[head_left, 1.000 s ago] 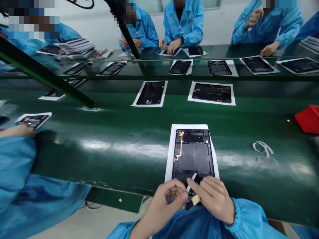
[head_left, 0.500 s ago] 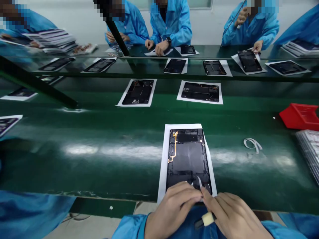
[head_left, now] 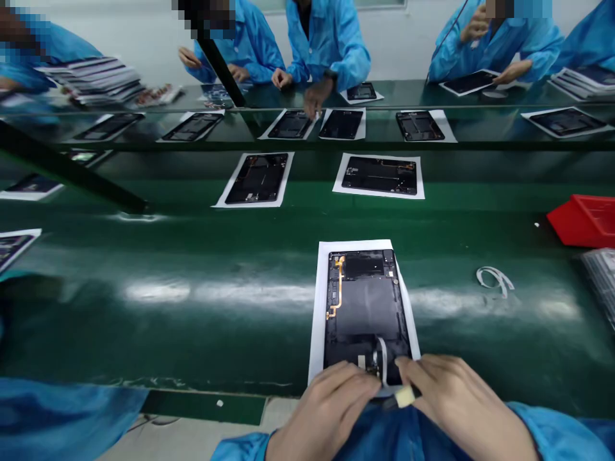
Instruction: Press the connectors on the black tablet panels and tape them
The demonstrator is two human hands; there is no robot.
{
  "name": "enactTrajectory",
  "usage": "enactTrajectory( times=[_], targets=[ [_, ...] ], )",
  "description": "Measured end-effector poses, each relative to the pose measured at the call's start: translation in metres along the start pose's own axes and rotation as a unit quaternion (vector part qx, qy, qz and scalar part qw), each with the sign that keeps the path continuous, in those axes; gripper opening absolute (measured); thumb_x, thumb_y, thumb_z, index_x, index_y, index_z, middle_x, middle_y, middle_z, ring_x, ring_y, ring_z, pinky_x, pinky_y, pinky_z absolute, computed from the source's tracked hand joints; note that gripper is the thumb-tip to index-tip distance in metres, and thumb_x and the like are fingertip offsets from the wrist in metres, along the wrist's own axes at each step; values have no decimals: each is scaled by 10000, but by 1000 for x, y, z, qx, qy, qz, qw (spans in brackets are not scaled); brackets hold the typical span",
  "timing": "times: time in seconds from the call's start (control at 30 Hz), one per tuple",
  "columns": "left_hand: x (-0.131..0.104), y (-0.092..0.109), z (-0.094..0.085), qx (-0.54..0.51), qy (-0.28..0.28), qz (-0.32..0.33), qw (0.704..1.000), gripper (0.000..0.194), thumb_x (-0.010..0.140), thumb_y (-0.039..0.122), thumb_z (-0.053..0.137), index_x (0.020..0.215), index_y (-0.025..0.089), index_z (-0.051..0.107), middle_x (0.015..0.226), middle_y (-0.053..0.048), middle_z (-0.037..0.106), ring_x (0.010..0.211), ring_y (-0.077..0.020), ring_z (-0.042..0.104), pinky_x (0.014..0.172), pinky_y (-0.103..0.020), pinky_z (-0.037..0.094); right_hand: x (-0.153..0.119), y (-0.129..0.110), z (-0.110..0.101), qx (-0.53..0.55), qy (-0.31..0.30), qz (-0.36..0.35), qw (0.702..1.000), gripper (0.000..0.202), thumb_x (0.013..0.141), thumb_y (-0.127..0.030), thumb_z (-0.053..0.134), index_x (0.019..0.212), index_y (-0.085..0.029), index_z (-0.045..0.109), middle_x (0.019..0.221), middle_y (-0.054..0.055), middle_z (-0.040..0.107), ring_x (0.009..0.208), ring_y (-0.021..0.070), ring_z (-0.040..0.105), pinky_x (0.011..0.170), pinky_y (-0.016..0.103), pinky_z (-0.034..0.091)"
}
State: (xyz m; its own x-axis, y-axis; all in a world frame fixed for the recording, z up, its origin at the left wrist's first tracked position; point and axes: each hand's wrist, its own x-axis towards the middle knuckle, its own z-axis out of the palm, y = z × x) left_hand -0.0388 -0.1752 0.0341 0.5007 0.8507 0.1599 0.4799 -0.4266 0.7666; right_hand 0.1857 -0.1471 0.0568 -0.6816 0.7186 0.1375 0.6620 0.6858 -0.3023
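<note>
An opened black tablet casing (head_left: 368, 304) with an orange flex cable on its left side lies on a white sheet (head_left: 317, 333) at the bench's front edge. My left hand (head_left: 331, 400) rests at the casing's lower left corner, fingers together and bent; what its fingertips touch is hidden. A thin whitish curved strip (head_left: 383, 358) stands up from the casing's lower part, between my hands. My right hand (head_left: 456, 397), at the lower right corner, has its fingers closed round a dark tool with a pale yellow band (head_left: 404, 396).
Two more casings on sheets (head_left: 259, 179) (head_left: 379, 175) lie farther back. To the right are a coiled white strip (head_left: 494, 280), a red bin (head_left: 583, 221) and stacked clear trays (head_left: 600, 275). People in blue coats work beyond a raised shelf (head_left: 355, 146).
My hands have moved slightly apart, uncovering more of the strip and the casing's lower part. Across the bench, a person's hand reaches over the shelf, where another casing now lies.
</note>
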Motion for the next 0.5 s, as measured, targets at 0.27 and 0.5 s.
enactTrajectory(
  times=[0.27, 0.5],
  targets=[
    [-23, -4, -6, -121, 21, -129, 984, 127, 916, 193, 559, 843, 186, 663, 760, -50, 688, 695, -135, 650, 643, -178, 497, -1, -18, 10, 211, 54, 51, 975, 272, 968, -319, 463, 1208, -253, 571, 825, -20, 744, 712, 149, 705, 678, 237, 545],
    [-6, 5, -8, -86, 2, -64, 994, 117, 909, 192, 563, 899, 223, 675, 748, -41, 695, 658, -147, 635, 630, -200, 495, -1, -20, 26, 243, 101, 110, 958, 313, 867, -75, 369, 987, -251, 599, 846, -10, 730, 747, 140, 698, 698, 221, 533]
  ],
)
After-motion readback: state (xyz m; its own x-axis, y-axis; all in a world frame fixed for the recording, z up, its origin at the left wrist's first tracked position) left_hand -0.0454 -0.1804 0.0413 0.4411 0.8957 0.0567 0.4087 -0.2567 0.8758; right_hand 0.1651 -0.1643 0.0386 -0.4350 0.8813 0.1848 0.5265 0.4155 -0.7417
